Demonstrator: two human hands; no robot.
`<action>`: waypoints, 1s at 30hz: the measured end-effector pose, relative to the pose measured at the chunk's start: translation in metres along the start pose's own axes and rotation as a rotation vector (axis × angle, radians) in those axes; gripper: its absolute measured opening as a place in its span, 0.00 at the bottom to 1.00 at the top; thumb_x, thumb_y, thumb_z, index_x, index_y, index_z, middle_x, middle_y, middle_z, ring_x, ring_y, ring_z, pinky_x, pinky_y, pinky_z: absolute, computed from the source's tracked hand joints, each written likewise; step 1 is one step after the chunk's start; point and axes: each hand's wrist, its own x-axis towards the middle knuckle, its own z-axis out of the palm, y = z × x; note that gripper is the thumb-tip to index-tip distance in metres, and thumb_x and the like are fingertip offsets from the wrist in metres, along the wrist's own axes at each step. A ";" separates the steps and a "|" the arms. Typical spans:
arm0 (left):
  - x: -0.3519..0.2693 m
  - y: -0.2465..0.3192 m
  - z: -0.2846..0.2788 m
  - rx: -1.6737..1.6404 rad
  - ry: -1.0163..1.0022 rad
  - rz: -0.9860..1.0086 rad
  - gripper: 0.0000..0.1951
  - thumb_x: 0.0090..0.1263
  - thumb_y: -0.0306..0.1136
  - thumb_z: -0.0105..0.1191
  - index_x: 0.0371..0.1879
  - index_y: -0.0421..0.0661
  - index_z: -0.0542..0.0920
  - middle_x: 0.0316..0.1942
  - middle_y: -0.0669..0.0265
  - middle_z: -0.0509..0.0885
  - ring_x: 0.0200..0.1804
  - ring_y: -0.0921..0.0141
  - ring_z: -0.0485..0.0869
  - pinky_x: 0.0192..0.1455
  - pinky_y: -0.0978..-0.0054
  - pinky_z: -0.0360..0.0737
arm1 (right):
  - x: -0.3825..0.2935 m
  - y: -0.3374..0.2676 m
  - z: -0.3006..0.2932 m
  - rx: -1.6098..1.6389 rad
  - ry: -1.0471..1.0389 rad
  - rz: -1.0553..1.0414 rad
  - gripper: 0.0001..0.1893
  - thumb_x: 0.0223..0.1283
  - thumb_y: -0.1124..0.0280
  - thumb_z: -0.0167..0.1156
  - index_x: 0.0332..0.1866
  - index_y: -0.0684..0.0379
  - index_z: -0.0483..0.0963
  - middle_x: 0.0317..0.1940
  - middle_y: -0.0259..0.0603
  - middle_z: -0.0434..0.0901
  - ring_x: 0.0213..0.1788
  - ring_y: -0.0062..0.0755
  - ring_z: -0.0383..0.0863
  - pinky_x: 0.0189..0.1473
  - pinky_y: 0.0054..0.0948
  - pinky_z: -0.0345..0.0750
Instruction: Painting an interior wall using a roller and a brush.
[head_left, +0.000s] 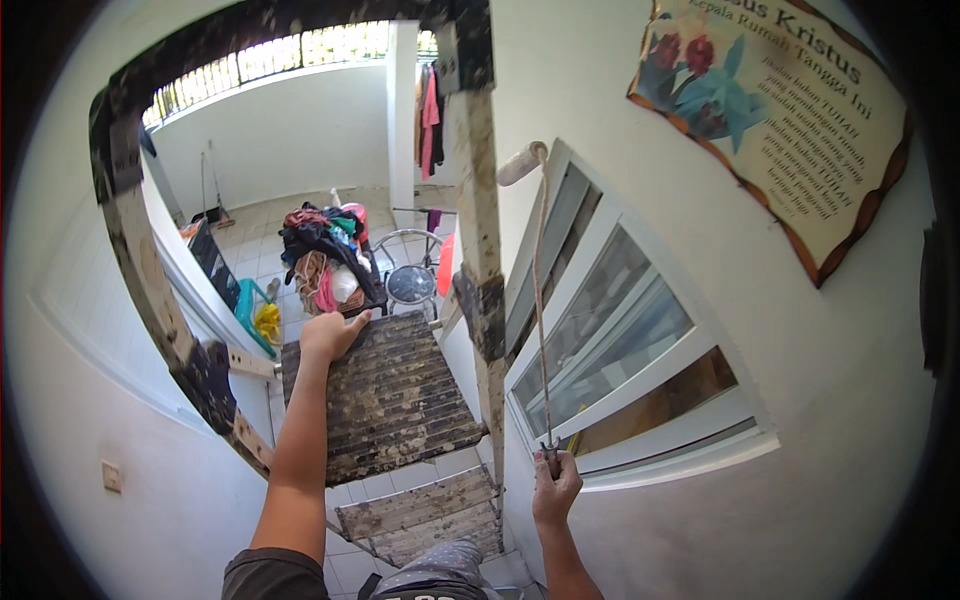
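A paint-spattered stepladder stands before me, its ribbed top platform (397, 390) level with my reach. My left hand (328, 336) grips the far left edge of that platform, thumb on top and fingers mostly hidden. In my right hand (556, 484) is the handle of a paint roller (540, 300), held upright along its long thin frame. The pale roller sleeve (519, 165) is beside the white wall, near the top of a white-framed window (637, 300). The ladder's tall guard rail (480, 165) rises around the platform, and lower steps (427, 502) show beneath it.
A decorative plaque (780, 127) with writing hangs on the right wall. Beyond the ladder are a heap of clothes (322, 247), a round-seated metal chair (410, 285) and a teal plastic stool (247, 311). Garments (430, 124) hang by a white pillar. A switch plate (111, 476) sits on the left wall.
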 end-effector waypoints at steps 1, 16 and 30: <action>0.000 0.001 0.000 -0.006 0.008 0.000 0.45 0.65 0.74 0.32 0.32 0.37 0.86 0.34 0.47 0.86 0.42 0.52 0.85 0.45 0.57 0.79 | 0.001 -0.009 -0.002 -0.003 0.018 0.002 0.13 0.59 0.71 0.67 0.26 0.62 0.70 0.17 0.29 0.64 0.20 0.19 0.58 0.24 0.25 0.59; 0.007 -0.004 0.007 -0.014 0.038 0.010 0.43 0.66 0.72 0.34 0.32 0.37 0.86 0.36 0.45 0.85 0.43 0.49 0.84 0.45 0.54 0.79 | 0.008 -0.121 -0.074 0.104 0.077 -0.047 0.13 0.61 0.71 0.65 0.26 0.60 0.68 0.16 0.24 0.58 0.21 0.13 0.54 0.23 0.20 0.55; 0.037 -0.033 0.045 0.033 0.140 0.125 0.40 0.71 0.65 0.32 0.27 0.36 0.84 0.33 0.43 0.84 0.41 0.46 0.82 0.45 0.48 0.75 | 0.039 -0.205 -0.216 0.200 0.494 -0.389 0.17 0.71 0.58 0.55 0.30 0.57 0.63 0.13 0.29 0.65 0.12 0.14 0.63 0.14 0.18 0.59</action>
